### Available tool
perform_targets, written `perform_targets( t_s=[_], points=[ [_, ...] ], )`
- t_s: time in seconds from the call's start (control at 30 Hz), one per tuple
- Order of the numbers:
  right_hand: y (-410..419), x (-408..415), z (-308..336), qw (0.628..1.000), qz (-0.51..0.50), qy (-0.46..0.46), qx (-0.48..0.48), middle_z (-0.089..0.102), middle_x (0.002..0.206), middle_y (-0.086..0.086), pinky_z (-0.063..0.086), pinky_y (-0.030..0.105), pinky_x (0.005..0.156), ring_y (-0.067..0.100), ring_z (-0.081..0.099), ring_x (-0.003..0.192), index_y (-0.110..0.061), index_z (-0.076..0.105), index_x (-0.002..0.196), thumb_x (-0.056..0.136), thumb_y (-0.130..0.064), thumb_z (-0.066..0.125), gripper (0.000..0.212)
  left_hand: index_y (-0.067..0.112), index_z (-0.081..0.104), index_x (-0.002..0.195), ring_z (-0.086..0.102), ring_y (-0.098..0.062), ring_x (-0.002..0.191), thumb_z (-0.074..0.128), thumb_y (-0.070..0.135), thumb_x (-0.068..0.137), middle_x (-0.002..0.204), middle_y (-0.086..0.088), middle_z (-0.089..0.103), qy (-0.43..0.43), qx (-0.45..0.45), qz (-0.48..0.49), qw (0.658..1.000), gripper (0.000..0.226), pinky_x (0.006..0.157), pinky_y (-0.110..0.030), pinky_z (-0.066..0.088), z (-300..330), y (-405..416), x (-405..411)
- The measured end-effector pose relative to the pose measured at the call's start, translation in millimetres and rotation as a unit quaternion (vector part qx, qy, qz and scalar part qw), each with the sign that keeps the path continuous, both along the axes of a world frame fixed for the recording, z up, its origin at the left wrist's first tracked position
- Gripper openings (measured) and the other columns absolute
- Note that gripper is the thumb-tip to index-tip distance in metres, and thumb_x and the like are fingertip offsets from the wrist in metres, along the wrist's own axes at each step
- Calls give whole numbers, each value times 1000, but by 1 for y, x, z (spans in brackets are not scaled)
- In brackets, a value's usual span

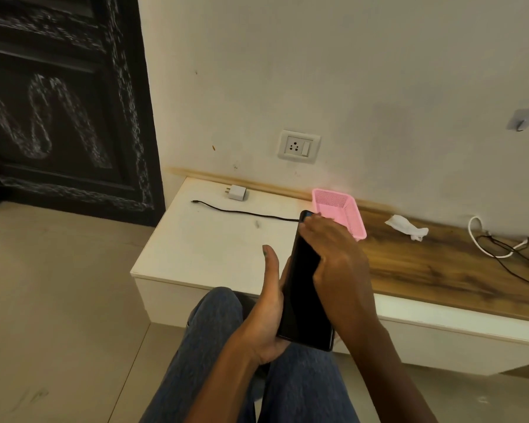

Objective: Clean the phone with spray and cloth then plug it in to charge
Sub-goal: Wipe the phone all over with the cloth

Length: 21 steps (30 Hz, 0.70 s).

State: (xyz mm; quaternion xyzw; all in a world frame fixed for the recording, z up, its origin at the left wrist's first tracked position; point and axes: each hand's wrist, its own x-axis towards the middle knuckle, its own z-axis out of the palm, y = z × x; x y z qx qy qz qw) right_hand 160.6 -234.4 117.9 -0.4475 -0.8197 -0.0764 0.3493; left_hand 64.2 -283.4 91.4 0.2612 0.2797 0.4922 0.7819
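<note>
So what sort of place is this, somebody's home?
Probably a room in a home, though I can't be sure. A low white and wood-topped unit runs along a plain wall with a socket, a carved dark door stands beside it, and a charger plug lies on top.

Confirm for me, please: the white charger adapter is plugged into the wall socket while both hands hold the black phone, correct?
Not quite. The head view shows the white charger adapter lying unplugged on the white desk, below the empty wall socket. The rest stands: the left hand and right hand both hold the black phone.
</note>
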Motion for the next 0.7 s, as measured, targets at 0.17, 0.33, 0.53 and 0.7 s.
perform_targets(
  t_s=[0.17,0.33,0.53,0.7],
  points=[
    [7,11,3,1000,11,2,-8,67,112,17,38,40,98,32,61,109,2,65,110,73,4,62,37,41,43,136,55,-23,124,25,85,60,136,-3,57,29,10,-10,999,90,106,-47,40,-4,1,-1],
    [1,-1,0,1000,5,11,-9,66,115,16,38,35,102,31,59,112,1,65,110,78,-2,49,36,40,41,138,56,-20,122,26,83,59,133,0,59,20,8,-5,1000,91,103,-39,45,-3,1,0],
    [14,13,3,1000,18,-17,-6,67,112,17,36,42,97,33,61,108,2,65,109,70,8,68,39,41,40,138,57,-26,120,28,84,54,134,-3,58,7,3,-12,1000,95,95,-51,49,-2,2,-3],
    [0,5,-9,997,37,-58,18,67,113,16,35,42,98,30,62,108,1,66,109,72,1,63,37,40,49,132,59,-23,118,28,85,55,129,-2,62,0,-15,3,1000,92,99,-43,47,-1,2,-5]
  ],
)
